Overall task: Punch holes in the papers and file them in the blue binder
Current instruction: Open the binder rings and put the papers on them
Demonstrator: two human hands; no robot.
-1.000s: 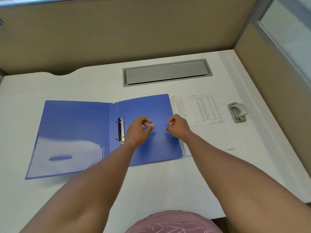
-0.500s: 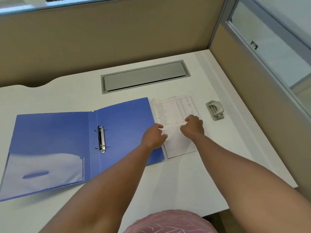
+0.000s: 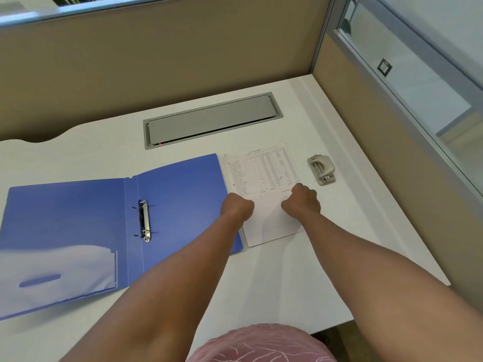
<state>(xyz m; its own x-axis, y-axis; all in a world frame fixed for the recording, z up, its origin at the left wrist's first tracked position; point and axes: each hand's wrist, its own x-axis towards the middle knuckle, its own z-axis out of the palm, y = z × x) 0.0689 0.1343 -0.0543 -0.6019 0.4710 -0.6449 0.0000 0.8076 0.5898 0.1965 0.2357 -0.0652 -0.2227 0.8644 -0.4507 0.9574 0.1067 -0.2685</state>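
Note:
The blue binder (image 3: 177, 194) lies open on the white desk (image 3: 282, 278), its metal two-ring clip (image 3: 144, 220) in the middle. Right beside its right edge lie the papers (image 3: 261, 173), flat, the top sheet printed with a table. My left hand (image 3: 236, 206) is curled over the papers' left edge and my right hand (image 3: 302, 201) over their right edge, knuckles up and fingertips hidden. A grey hole punch (image 3: 321, 169) stands to the right of the papers, a short way beyond my right hand.
A grey cable-tray lid (image 3: 211, 120) is set into the desk behind the binder. Beige partition walls (image 3: 379, 121) close the desk at the back and right. The binder's left cover has a clear pocket (image 3: 57, 270).
Both hands moved right from above the binder's right cover onto the papers. The view has turned to the right with them.

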